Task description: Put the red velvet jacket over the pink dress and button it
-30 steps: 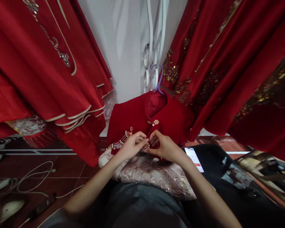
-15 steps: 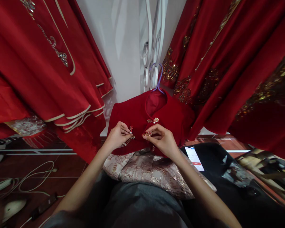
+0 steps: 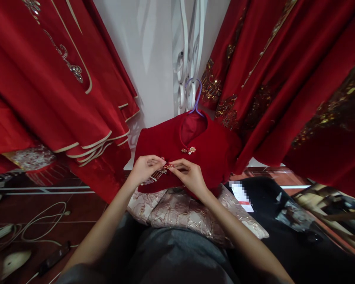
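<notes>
A red velvet jacket (image 3: 215,148) on a purple hanger (image 3: 196,94) lies over a pale brocade cloth (image 3: 189,211) on my lap. A pearl clasp (image 3: 189,150) closes its collar. My left hand (image 3: 144,167) pinches a beaded tassel ornament (image 3: 154,176) on the jacket's front. Fingers bent, my right hand (image 3: 188,176) meets the left one at the top of the ornament, pinching the same piece. Both hands rest on the velvet just below the collar.
Red embroidered gowns hang at the left (image 3: 47,79) and right (image 3: 284,79). A white scrolled stand (image 3: 187,59) rises behind the jacket. A phone (image 3: 241,194) lies on black cloth to the right. White cables (image 3: 41,221) and a computer mouse (image 3: 13,261) lie on the red floor at left.
My hands rose from the jacket's lower front, parted, then met again higher up and further left, at the beaded ornament. The jacket's hem lifted slightly off the brocade.
</notes>
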The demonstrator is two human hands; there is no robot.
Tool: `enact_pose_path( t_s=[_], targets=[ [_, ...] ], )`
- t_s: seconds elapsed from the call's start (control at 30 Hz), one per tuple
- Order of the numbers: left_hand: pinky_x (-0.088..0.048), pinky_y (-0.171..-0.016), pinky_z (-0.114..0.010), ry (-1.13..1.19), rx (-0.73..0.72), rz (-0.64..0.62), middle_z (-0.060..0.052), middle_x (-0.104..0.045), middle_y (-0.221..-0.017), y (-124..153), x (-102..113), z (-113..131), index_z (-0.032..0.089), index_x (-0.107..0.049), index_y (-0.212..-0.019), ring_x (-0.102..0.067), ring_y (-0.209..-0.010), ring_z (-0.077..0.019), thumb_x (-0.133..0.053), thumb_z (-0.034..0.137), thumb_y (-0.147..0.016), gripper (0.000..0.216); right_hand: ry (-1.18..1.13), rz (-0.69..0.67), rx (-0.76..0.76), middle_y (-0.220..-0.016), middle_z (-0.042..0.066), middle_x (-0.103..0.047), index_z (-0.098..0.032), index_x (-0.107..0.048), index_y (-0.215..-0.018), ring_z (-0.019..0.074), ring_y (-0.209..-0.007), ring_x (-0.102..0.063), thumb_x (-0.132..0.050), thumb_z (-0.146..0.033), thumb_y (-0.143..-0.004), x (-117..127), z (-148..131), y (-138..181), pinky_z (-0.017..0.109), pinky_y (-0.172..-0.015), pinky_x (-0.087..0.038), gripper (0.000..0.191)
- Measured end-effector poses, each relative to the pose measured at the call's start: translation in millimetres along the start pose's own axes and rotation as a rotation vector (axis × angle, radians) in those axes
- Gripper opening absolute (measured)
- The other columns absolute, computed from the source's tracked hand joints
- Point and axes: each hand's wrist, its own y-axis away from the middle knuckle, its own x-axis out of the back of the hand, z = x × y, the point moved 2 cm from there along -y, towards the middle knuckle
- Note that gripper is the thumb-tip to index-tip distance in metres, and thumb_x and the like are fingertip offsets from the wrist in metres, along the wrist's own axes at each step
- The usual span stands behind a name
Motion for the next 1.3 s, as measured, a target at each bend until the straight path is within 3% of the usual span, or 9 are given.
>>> enact_pose_path(
  t_s=[0.13, 0.37, 0.63, 0.83, 0.97, 1.1, 1.2, 1.3],
  targets=[
    [-0.057, -0.079, -0.037, 0.119, 0.078, 0.016, -0.008, -0.074, -0.077, -0.2, -0.9, -1.7, 0.011, -0.07, -0.082, -0.07, -0.071, -0.0188, -0.079, 0.049, -0.06, 0.045, 0.037, 0.045, 0.016, -0.092, 0.005, -0.073, -0.019, -0.068, -0.095, 0.0166, -0.082, -0.07, -0.065, -0.034, -0.081, -6.3, 6.9, -10.2, 0.027, -0.075, -0.057, 0.02],
    [-0.055, -0.09, -0.041, 0.061, 0.03, 0.013, -0.01, -0.075, -0.088, 1.2, -2.7, -0.1, 0.011, -0.072, -0.084, -0.071, -0.083, -0.0226, -0.083, 0.041, -0.055, 0.043, 0.094, 0.043, 0.022, -0.095, 0.004, -0.073, -0.021, -0.068, -0.095, 0.017, -0.084, -0.07, -0.063, -0.034, -0.083, -6.8, 5.7, -14.4, 0.029, -0.077, -0.057, 0.019],
    [-0.058, -0.08, -0.038, -0.048, -0.053, 0.029, -0.009, -0.075, -0.081, -1.4, -0.1, -9.4, 0.012, -0.072, -0.08, -0.072, -0.076, -0.0221, -0.077, 0.037, -0.062, 0.031, 0.157, 0.054, 0.03, -0.09, 0.004, -0.073, -0.02, -0.068, -0.093, 0.0168, -0.079, -0.07, -0.061, -0.034, -0.083, -10.3, 7.4, -16.2, 0.027, -0.07, -0.058, 0.019],
    [-0.057, -0.079, -0.035, -0.261, -0.121, 0.002, -0.008, -0.074, -0.09, 1.4, 1.4, -5.9, 0.015, -0.067, -0.085, -0.071, -0.08, -0.0205, -0.067, 0.032, -0.072, 0.021, 0.183, -0.1, 0.016, -0.093, 0.004, -0.073, -0.02, -0.066, -0.101, 0.0154, -0.086, -0.07, -0.058, -0.028, -0.085, 12.4, -5.3, -13.4, 0.027, -0.074, -0.056, 0.02],
    [-0.057, -0.076, -0.032, -0.391, -0.108, -0.051, -0.005, -0.074, -0.087, 6.1, -0.5, -9.5, 0.018, -0.064, -0.087, -0.071, -0.08, -0.0192, -0.062, 0.027, -0.074, 0.015, 0.316, -0.219, -0.088, -0.084, 0.004, -0.072, -0.018, -0.067, -0.092, 0.0144, -0.072, -0.07, -0.055, -0.025, -0.086, 38.7, -8.7, -2.7, 0.026, -0.068, -0.055, 0.015],
    [-0.055, -0.072, -0.03, -0.476, -0.113, -0.062, -0.003, -0.072, -0.081, 12.5, -5.0, -11.5, 0.02, -0.055, -0.092, -0.07, -0.077, -0.0183, -0.06, 0.023, -0.074, 0.019, 0.5, -0.404, -0.172, -0.078, 0.003, -0.072, -0.019, -0.069, -0.088, 0.0154, -0.072, -0.069, -0.061, -0.021, -0.081, 45.4, 0.1, 9.3, 0.025, -0.066, -0.051, 0.011],
    [-0.053, -0.079, -0.032, -0.59, -0.168, -0.201, -0.005, -0.07, -0.091, 18.7, -12.1, -7.0, 0.02, -0.055, -0.092, -0.068, -0.081, -0.0181, -0.053, 0.021, -0.077, 0.015, 0.675, -0.385, -0.164, -0.077, 0.001, -0.071, -0.021, -0.067, -0.091, 0.016, -0.072, -0.067, -0.068, -0.022, -0.076, 39.9, 8.2, 12.2, 0.024, -0.062, -0.045, 0.014],
    [-0.049, -0.089, -0.039, -0.766, -0.19, -0.224, -0.009, -0.066, -0.106, 23.3, -15.0, -1.6, 0.02, -0.057, -0.101, -0.064, -0.094, -0.023, -0.051, 0.021, -0.08, 0.022, 0.843, -0.317, -0.14, -0.081, 0.001, -0.069, -0.024, -0.062, -0.091, 0.0165, -0.073, -0.064, -0.073, -0.026, -0.072, 32.9, 12.6, 12.4, 0.024, -0.058, -0.038, 0.022]
  ],
)
